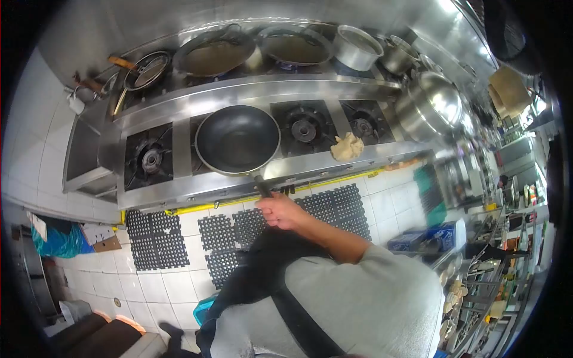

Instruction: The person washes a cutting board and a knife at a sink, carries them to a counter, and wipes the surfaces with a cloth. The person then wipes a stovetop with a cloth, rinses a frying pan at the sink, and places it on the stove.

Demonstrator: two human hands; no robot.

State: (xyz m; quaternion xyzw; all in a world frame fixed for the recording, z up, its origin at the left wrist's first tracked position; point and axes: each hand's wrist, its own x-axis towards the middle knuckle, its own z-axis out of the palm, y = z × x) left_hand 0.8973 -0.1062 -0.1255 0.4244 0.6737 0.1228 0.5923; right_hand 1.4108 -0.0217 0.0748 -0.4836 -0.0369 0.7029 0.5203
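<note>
A black wok-like pan with a pale rim rests over a burner on the steel stove, its inside dark with no food visible. My right hand is closed around the pan's black handle, which points toward my body. To the right, a crumpled beige cloth lies on the stove's front edge beside two bare burners. Another bare burner is left of the pan. My left hand does not show in the frame.
Two large dark pans, a steel pot and smaller pans stand along the back shelf. A big metal bowl is at the right end. A yellow pipe runs along the stove front, above black perforated mats.
</note>
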